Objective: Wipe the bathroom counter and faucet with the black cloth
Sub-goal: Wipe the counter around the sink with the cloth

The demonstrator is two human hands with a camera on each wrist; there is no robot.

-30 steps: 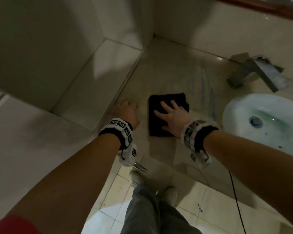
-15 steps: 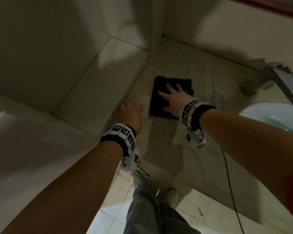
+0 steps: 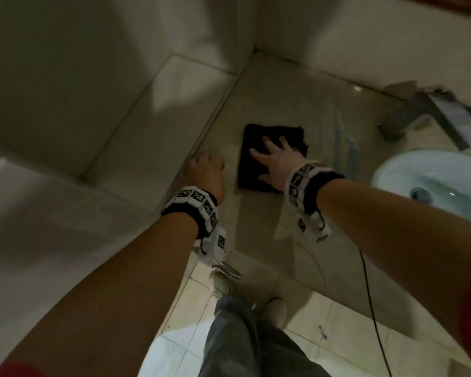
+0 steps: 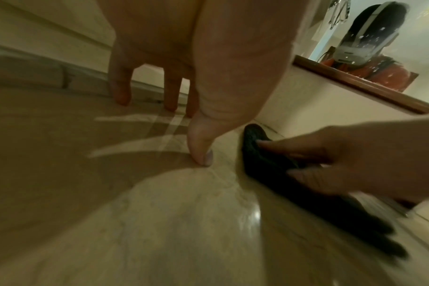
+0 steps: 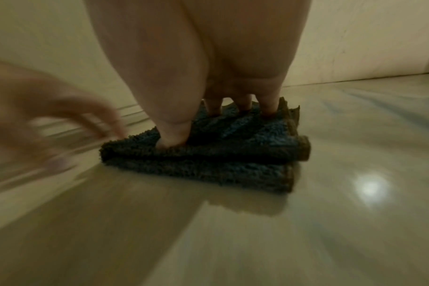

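Observation:
A folded black cloth (image 3: 259,148) lies on the beige counter (image 3: 297,99), left of the sink. My right hand (image 3: 276,159) lies flat on it with spread, straight fingers pressing down. In the right wrist view the fingertips sink into the cloth (image 5: 208,160). My left hand (image 3: 206,172) rests on the counter near its left edge, a short way left of the cloth, holding nothing. Its fingertips (image 4: 203,156) touch the bare surface, with the cloth (image 4: 269,160) and right hand (image 4: 350,160) beside them. The metal faucet (image 3: 419,115) stands at the far right, untouched.
A white oval sink (image 3: 433,180) is sunk into the counter at the right. Tiled walls close off the left and back. A wood-framed mirror (image 4: 355,81) hangs above the back wall. My legs and shoes stand on the tiled floor (image 3: 174,336) below the front edge.
My right hand has slid the cloth away from me, toward the back wall. The left hand has stayed by the counter's left edge.

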